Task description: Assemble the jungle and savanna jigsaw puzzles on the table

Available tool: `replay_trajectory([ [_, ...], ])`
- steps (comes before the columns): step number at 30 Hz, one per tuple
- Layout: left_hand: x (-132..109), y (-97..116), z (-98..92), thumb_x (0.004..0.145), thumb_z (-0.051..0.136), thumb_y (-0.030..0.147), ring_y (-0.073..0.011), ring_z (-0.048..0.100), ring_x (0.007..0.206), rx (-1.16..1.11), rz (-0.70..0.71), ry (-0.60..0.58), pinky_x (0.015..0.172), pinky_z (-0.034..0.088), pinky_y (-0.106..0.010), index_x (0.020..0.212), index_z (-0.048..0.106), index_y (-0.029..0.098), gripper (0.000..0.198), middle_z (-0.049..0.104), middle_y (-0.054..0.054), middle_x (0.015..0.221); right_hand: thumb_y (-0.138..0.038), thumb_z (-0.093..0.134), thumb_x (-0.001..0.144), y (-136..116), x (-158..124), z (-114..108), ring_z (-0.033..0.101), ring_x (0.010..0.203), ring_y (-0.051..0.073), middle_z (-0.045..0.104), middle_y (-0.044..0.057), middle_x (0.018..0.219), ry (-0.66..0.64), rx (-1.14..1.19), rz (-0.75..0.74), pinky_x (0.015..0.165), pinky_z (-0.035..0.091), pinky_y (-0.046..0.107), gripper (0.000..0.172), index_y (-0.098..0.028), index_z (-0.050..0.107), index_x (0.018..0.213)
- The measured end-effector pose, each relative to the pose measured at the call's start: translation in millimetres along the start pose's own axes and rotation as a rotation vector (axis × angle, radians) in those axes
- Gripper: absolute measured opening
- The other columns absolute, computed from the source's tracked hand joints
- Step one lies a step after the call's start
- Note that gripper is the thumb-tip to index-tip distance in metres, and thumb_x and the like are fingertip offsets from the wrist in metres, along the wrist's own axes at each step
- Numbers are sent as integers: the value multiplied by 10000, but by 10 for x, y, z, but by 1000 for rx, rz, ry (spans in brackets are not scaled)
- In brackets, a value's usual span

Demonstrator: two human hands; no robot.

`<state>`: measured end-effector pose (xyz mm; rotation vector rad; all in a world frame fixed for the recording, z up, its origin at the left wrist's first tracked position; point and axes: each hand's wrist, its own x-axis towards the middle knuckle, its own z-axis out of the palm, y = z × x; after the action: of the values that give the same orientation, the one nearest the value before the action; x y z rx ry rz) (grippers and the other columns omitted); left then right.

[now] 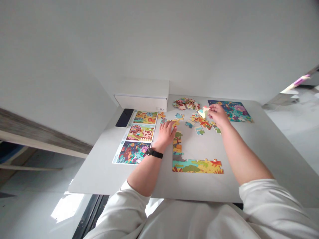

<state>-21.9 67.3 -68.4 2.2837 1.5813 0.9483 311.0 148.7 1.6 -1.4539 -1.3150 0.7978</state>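
My right hand [217, 114] pinches a pale puzzle piece [203, 112] above the loose pieces at the back of the table. My left hand [166, 133] rests with fingers stretched out beside the upper end of a partly joined puzzle [198, 166], which forms an L along its left and bottom edges. Loose puzzle pieces [199, 130] lie between the two hands, some blue and green, some orange. Behind them is a heaped pile of puzzle pieces [185, 104]. To the left of my left hand lies a sheet with three printed pictures [140, 132].
A white box [142, 96] stands at the back left against the wall, with a dark phone [124, 118] in front of it. At the back right, partly behind my right hand, lies an assembled dark-blue puzzle [235, 111]. Everything sits on a grey table [259, 142].
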Motion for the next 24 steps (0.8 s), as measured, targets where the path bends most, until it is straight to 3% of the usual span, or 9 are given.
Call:
replay_trajectory([
  [4, 12, 24, -52, 1098, 570, 329, -330, 612, 1398, -52, 50, 18, 1242, 426, -535, 1443, 635, 202, 374, 681, -166, 1461, -303, 833, 630, 16, -618, -114, 682, 718, 162, 711, -29, 877, -31, 384, 201, 652, 596, 310, 476, -278, 625, 1058],
  [8, 6, 201, -168, 1037, 655, 271, -298, 620, 1387, -228, 132, 65, 1220, 466, -497, 1419, 647, 208, 387, 683, -152, 1446, -217, 854, 616, -48, -1062, -12, 730, 785, 153, 738, -45, 937, -56, 641, 292, 730, 647, 317, 481, -288, 599, 1018],
  [11, 5, 427, -186, 1011, 683, 264, -232, 720, 1139, -469, -1, 38, 1020, 586, -402, 1376, 650, 219, 370, 744, -116, 1280, -191, 867, 615, -49, -1219, 142, 743, 792, 151, 713, -82, 909, -50, 736, 321, 757, 667, 330, 486, -300, 569, 983],
  [14, 10, 654, -103, 962, 775, 336, -166, 721, 856, -728, -208, -111, 767, 589, -299, 1254, 652, 212, 340, 759, -67, 1059, -231, 904, 608, -14, -1306, 294, 748, 794, 158, 699, -93, 883, -63, 754, 321, 756, 669, 331, 492, -296, 565, 958],
  [17, 9, 808, 15, 878, 878, 426, -145, 704, 777, -943, -361, -203, 702, 568, -271, 1104, 629, 203, 403, 732, -36, 932, -320, 950, 606, 18, -1382, 404, 741, 773, 166, 704, -86, 858, -105, 715, 305, 767, 670, 350, 511, -290, 583, 960],
  [20, -4, 844, 94, 801, 931, 502, -127, 688, 739, -1102, -440, -180, 690, 572, -263, 1012, 606, 204, 489, 706, -5, 871, -437, 978, 614, 41, -1447, 472, 753, 776, 196, 734, -59, 857, -128, 639, 289, 771, 663, 378, 535, -286, 595, 954],
  [24, -17, 735, 111, 744, 954, 541, -116, 683, 751, -1181, -442, -98, 698, 585, -255, 1009, 632, 197, 540, 697, 7, 883, -606, 939, 670, 109, -1480, 510, 766, 799, 250, 763, -5, 866, -192, 506, 242, 793, 648, 430, 541, -279, 588, 920],
])
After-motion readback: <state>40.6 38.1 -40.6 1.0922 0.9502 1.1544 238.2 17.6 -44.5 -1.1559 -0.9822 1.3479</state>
